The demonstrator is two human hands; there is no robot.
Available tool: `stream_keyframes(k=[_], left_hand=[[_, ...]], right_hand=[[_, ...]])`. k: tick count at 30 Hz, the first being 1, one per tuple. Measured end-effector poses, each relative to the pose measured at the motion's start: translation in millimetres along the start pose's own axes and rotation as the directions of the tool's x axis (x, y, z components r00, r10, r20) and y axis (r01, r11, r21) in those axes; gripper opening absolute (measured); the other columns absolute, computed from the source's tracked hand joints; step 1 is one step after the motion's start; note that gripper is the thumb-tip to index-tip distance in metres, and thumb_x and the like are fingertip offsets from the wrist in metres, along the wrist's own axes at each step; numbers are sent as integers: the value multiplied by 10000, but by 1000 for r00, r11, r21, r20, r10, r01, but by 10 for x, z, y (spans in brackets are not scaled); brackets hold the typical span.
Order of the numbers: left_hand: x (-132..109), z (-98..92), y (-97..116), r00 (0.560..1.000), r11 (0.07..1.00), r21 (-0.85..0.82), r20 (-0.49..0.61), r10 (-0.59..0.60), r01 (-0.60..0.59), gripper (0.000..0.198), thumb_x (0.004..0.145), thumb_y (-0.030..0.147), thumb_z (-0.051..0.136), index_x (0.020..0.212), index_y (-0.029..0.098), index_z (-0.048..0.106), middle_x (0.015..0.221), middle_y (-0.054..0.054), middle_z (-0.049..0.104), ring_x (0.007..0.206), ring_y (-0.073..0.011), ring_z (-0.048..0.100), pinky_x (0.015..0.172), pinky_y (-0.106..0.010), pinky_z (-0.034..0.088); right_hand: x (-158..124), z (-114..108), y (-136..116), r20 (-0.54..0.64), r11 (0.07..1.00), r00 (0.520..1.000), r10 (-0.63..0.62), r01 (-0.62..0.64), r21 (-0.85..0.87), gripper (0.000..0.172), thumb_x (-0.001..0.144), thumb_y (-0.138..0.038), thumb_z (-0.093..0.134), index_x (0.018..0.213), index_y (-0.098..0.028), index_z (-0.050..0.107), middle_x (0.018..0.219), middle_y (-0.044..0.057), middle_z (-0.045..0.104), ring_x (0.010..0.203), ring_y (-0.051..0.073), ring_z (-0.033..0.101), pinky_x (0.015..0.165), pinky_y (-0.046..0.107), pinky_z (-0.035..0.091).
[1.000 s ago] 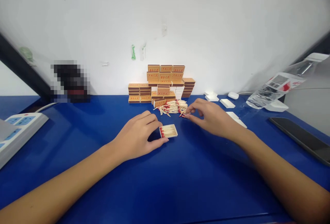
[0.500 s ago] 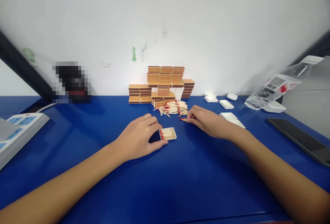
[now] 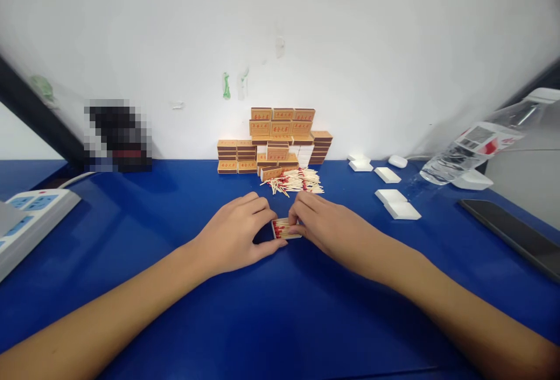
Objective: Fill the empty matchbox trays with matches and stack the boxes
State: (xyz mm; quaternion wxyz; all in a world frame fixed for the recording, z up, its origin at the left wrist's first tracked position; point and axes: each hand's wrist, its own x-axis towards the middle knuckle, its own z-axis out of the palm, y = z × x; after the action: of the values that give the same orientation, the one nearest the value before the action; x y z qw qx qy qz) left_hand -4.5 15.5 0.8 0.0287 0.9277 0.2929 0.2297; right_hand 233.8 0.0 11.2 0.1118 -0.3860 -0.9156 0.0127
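A small white matchbox tray (image 3: 294, 237) lies on the blue table, partly filled with red-tipped matches (image 3: 280, 229). My left hand (image 3: 238, 232) grips the tray's left end between thumb and fingers. Over its right side, my right hand (image 3: 321, 220) pinches matches, their heads pointing left; the fingers hide part of them and the tray's far right corner. Just behind my hands is a loose heap of matches (image 3: 300, 180). Stacked orange-and-brown matchboxes (image 3: 280, 128) stand behind the heap against the wall.
Empty white trays (image 3: 402, 210) lie to the right, near a white rounded case (image 3: 397, 161). A clear plastic bottle (image 3: 472, 138) leans at the far right, with a dark phone (image 3: 511, 231) before it. A power strip (image 3: 39, 222) sits at the left.
My right hand has moved left and nearer from the match heap to the tray, carrying matches. My left hand stays on the tray.
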Motion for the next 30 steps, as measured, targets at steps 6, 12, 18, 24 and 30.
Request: stream_keyframes(k=[6,12,18,24,30], left_hand=[[-6,-3,8,1000,1000,13,4,8,-8,313,980,453,700,1029,146,736,945,-83,691,917,-252,632,832,-407,559],[7,2,7,1000,1000,2,-3,9,-9,312,978,450,704,1043,146,733,949,-76,693,911,-247,632,838,-409,560],[4,-13,33,999,1000,12,35,25,-25,279,997,431,670,968,158,719,921,-74,677,912,-246,633,833,-397,551],[8,-17,23,999,1000,-5,44,7,-7,259,981,406,691,906,159,709,880,-59,660,877,-235,619,792,-386,538],[0,-12,22,999,1000,-17,52,-9,10,272,978,423,699,979,153,730,931,-66,677,910,-237,625,826,-394,550]], right_hand=[[-25,-28,82,-18,996,1000,0,2,86,87,1070,-193,542,1058,-176,627,1067,84,626,887,215,654,771,352,534],[-45,-80,88,-55,966,998,9,5,259,104,1067,-235,569,1049,-199,666,1038,53,606,831,176,614,746,327,498],[-24,-4,-28,-45,929,998,-31,46,366,116,1065,-233,573,1039,-192,678,1010,39,563,812,153,577,763,315,494],[-43,-51,-44,-144,916,979,-142,185,355,256,1027,-108,533,1147,-220,730,1021,45,535,834,147,534,721,295,442],[-42,-80,-6,-155,933,979,-135,179,314,275,998,-101,549,1103,-213,777,999,58,535,833,162,528,699,306,426]])
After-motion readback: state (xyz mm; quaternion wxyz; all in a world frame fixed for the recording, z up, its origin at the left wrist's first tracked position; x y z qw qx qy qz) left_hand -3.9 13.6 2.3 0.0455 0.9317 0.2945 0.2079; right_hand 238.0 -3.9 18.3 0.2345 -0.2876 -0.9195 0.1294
